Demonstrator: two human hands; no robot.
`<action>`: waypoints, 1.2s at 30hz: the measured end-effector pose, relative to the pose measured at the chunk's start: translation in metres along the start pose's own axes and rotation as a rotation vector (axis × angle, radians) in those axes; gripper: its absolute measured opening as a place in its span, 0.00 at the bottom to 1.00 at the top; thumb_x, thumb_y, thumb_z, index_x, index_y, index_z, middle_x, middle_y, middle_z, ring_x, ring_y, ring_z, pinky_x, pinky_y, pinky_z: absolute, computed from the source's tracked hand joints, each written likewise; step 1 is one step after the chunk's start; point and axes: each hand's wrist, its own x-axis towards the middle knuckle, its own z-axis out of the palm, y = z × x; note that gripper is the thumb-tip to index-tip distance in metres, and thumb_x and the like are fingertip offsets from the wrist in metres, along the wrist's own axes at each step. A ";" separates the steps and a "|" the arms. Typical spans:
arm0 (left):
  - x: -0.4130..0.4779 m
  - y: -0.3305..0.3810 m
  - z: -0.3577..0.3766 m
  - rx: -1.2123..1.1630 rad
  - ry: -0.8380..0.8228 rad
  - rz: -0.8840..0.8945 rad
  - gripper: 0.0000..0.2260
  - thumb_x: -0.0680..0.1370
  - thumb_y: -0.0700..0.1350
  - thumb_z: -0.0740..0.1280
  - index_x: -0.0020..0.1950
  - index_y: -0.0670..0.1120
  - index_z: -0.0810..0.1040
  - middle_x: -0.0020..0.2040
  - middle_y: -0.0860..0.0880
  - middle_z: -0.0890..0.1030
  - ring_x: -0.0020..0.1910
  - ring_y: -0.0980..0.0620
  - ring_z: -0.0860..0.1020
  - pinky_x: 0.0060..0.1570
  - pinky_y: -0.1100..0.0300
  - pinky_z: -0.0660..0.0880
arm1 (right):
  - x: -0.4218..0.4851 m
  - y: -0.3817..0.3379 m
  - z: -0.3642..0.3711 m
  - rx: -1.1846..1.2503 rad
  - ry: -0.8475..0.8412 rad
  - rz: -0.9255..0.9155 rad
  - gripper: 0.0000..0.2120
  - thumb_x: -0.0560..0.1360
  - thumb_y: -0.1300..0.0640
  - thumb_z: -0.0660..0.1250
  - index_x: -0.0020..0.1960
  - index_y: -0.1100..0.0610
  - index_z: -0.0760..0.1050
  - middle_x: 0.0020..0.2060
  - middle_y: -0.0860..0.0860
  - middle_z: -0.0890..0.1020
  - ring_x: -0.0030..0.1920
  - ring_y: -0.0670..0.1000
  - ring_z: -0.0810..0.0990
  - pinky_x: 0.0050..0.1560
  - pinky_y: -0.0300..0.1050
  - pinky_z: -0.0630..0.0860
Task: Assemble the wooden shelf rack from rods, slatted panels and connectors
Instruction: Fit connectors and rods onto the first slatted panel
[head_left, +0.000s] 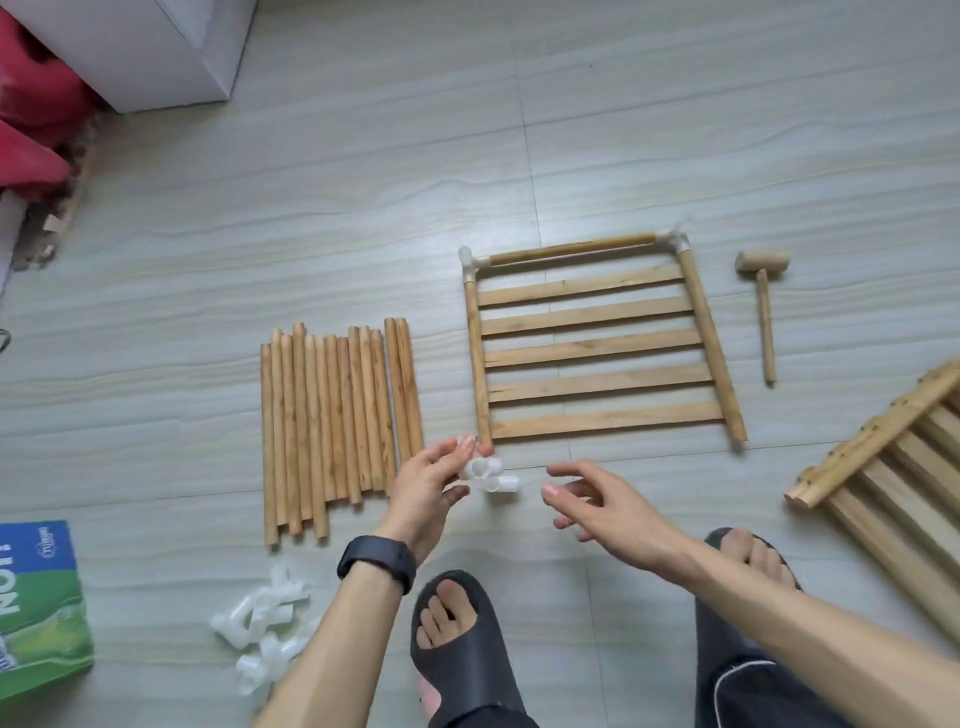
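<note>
1. The left hand (426, 483) is holding a white plastic connector (491, 475) pinched between fingertips and thumb, just off the near left corner of the partly built shelf frame (597, 343) lying on the floor (311, 234).
2. The right hand (597, 499) is hanging beside the connector with its grip released – fingers spread, touching nothing.
3. The frame is lying flat: two side rods carrying a slatted panel, with a top rod joined at the far corners by white connectors. Both near rod ends are sitting bare, so the connector in hand is probably meant for the near left one.
4. The connector is looking light, hard and smooth – likely slippery, so it is best gripped around its body, leaving the open sockets clear for the rod end.
5. The loose rods (337, 421) are lying side by side on the floor left of the frame; they are looking stiff and light, easy to take mid-length one at a time.
6. More connectors (265, 629) are lying heaped near the left forearm, and a small wooden mallet (761, 301) is lying right of the frame, well placed for tapping joints home.
7. A second slatted panel (893, 483) is waiting at the right edge.
8. The green and blue box (41, 608) at the lower left is showing large white letters that seem to read "NOT!", sideways; the small logo above is too blurred to make out.
</note>
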 end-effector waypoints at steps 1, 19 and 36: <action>0.003 0.007 0.014 -0.099 -0.050 0.008 0.15 0.77 0.49 0.70 0.59 0.42 0.81 0.57 0.46 0.85 0.56 0.53 0.81 0.56 0.58 0.74 | -0.003 -0.004 0.001 0.119 -0.020 0.002 0.24 0.75 0.37 0.70 0.67 0.44 0.73 0.54 0.46 0.85 0.49 0.46 0.86 0.47 0.41 0.82; 0.028 -0.025 0.126 -0.019 -0.142 0.002 0.10 0.82 0.42 0.66 0.63 0.43 0.78 0.54 0.45 0.85 0.53 0.50 0.84 0.51 0.61 0.80 | -0.002 0.014 -0.049 0.518 0.237 0.025 0.13 0.79 0.55 0.72 0.62 0.55 0.78 0.52 0.51 0.87 0.54 0.53 0.86 0.53 0.44 0.81; 0.038 -0.023 0.118 1.167 -0.134 0.555 0.19 0.81 0.54 0.63 0.72 0.55 0.70 0.66 0.52 0.75 0.65 0.52 0.72 0.65 0.58 0.69 | 0.000 0.027 -0.078 0.441 0.361 0.120 0.23 0.68 0.45 0.79 0.55 0.58 0.81 0.45 0.53 0.87 0.46 0.54 0.88 0.49 0.43 0.83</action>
